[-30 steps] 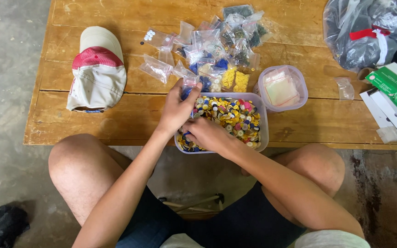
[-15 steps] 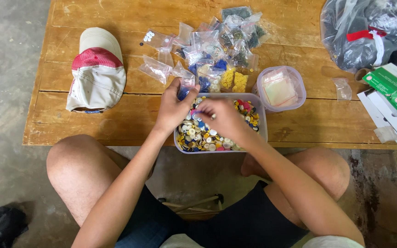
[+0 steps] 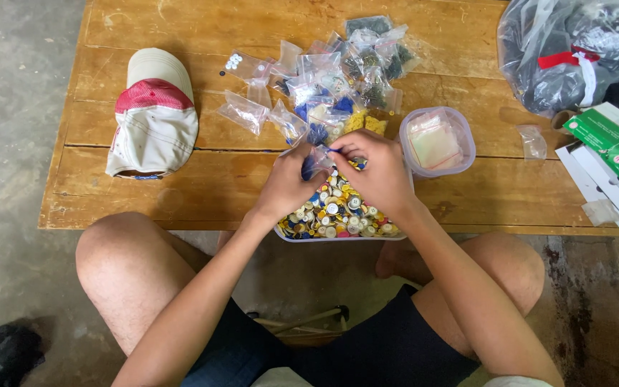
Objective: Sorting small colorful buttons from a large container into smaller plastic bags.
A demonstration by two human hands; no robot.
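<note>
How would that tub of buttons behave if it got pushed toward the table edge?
The tub of buttons looks heaped full, so probably heavy for its size. It already overhangs the wooden table edge, so it could tip. Loose buttons would likely spill and roll.

Cap (image 3: 153, 115), green boxes (image 3: 614, 147), knotted bag (image 3: 571, 54)

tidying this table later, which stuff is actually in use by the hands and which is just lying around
In use: left hand, right hand, small bag, tub of buttons, filled bags.
Lying about: cap, round tub, big plastic bag, green boxes.
</note>
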